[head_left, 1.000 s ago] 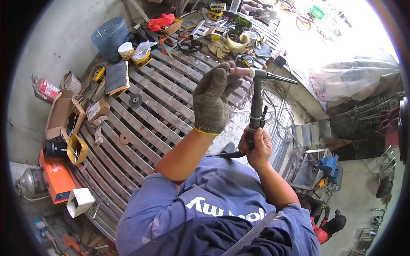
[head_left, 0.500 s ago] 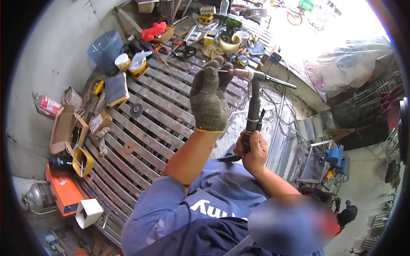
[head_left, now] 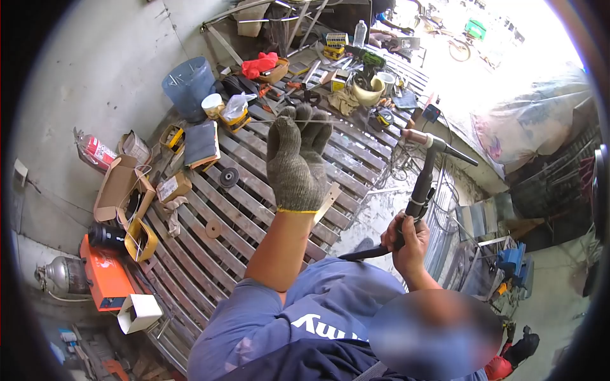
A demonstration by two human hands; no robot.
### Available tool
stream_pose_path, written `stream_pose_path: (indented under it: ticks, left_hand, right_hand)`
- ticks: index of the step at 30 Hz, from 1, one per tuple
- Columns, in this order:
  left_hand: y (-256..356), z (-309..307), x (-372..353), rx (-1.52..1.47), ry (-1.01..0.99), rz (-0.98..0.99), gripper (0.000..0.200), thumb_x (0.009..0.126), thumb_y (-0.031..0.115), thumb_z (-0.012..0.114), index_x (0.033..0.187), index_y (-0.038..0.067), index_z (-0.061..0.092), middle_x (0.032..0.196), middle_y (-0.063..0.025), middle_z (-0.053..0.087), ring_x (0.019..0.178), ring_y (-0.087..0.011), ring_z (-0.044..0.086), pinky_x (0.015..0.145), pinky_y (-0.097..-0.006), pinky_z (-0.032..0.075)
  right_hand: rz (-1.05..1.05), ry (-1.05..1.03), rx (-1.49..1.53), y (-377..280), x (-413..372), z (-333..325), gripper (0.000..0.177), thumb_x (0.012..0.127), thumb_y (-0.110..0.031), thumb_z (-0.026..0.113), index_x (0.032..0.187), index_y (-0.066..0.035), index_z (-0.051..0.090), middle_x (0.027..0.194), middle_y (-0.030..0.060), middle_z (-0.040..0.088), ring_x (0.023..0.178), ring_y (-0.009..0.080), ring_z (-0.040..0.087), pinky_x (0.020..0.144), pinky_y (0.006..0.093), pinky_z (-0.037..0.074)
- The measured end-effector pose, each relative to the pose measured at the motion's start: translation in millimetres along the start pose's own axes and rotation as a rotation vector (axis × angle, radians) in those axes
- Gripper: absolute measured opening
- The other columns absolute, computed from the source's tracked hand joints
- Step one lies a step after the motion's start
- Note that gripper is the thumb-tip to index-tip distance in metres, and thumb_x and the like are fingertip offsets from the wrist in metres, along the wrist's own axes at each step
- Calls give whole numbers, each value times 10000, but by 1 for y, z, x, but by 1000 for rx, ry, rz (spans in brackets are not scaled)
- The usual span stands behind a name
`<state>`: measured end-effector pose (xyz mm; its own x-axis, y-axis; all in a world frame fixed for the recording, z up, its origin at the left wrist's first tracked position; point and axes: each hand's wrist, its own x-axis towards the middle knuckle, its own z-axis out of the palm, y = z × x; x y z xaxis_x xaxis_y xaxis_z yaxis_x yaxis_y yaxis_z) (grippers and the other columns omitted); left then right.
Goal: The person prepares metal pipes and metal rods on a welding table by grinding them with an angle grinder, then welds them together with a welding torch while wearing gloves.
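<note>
My left hand [head_left: 297, 164], in a grey knitted glove with a yellow cuff edge, is raised over the slatted metal table. Its fingers pinch a thin metal rod [head_left: 323, 121] lying crosswise at the fingertips. To the right, my bare right hand [head_left: 410, 244] is wrapped round the black handle of a TIG welding torch [head_left: 422, 187]. The torch stands upright and tilted, its pinkish nozzle [head_left: 414, 136] facing left toward the rod, with a gap between them. A black cable sleeve [head_left: 364, 254] runs from the handle's lower end.
Tools and containers crowd the far end of the slatted table [head_left: 254, 206], among them a blue bin [head_left: 188, 89]. A grinding disc [head_left: 229, 177] lies on the slats. At left are an open cardboard box [head_left: 121, 190], an orange machine [head_left: 105, 273] and a fire extinguisher [head_left: 95, 152].
The torch has moved right and down, away from my gloved hand. The rod, earlier at the nozzle, is now apart from it. The view has shifted slightly.
</note>
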<state>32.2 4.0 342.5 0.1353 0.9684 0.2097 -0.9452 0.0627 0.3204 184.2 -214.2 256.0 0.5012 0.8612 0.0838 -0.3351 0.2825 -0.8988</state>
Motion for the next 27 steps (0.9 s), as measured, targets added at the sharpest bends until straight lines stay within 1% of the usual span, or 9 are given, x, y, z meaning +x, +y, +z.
stream_pose_path:
  ticks: [3,4,7,8,11,15,17,22,27]
  left_hand:
    - [11,-12,-19,171,-136,-30,255,1078,240,719,1256,59,700,1072,-87,800,1005,-257,779,978,-456,633]
    - [14,-13,-27,363,-153,-9,208,1066,200,743,1195,38,727,1027,-90,790,937,-209,773,923,-394,639]
    - [34,-23,-49,1062,-364,85,164,1045,141,769,1153,18,753,989,-94,788,875,-171,759,844,-334,632]
    - [32,-35,-52,958,-347,-2,164,1024,113,794,1137,-1,764,976,-97,789,839,-156,752,791,-306,627]
    - [41,-22,-55,747,-261,-223,184,1035,124,782,1159,-8,754,966,-107,789,843,-156,754,775,-306,627]
    - [39,-19,-50,543,-89,-400,236,1118,205,654,1278,47,724,1039,-100,795,845,-220,782,765,-377,642]
    - [34,-25,-40,328,44,-453,218,1130,188,612,1284,61,702,1153,-121,791,981,-271,796,873,-462,680]
    - [32,-11,-23,273,300,-244,220,1137,139,572,1260,-1,690,1270,-192,771,1145,-344,777,1041,-518,652]
    - [35,-12,-21,328,203,-160,214,1133,122,569,1250,-7,693,1274,-209,770,1163,-346,773,1055,-519,647]
  right_hand:
    - [33,54,-136,-7,-10,-16,400,1078,-417,718,1107,-30,621,794,69,652,627,143,607,608,313,516]
    - [52,10,-225,-10,-15,-25,417,1074,-424,724,1116,-19,633,852,67,677,698,125,632,640,286,519]
    - [66,9,-329,-20,-33,-34,426,1080,-441,704,1093,-20,642,899,97,680,712,161,643,665,317,540]
    - [57,7,-325,-21,-39,-35,424,1074,-404,729,1151,3,642,883,42,660,716,95,586,630,268,473]
    - [66,53,-271,-20,-50,-38,429,1083,-411,714,1151,6,643,870,54,654,687,100,573,603,269,439]
    - [30,114,-258,-15,-49,-40,409,1105,-403,680,1157,1,644,863,62,656,666,105,575,603,260,441]
    - [60,150,-302,-12,-47,-45,426,1098,-424,687,1154,-4,646,860,61,656,670,105,580,605,258,445]
    - [73,220,-293,-8,-46,-47,419,1092,-425,695,1110,-8,652,835,60,650,671,114,588,604,267,456]
    - [67,265,-273,-5,-46,-49,412,1088,-420,702,1074,-11,653,828,71,644,678,126,592,608,278,471]
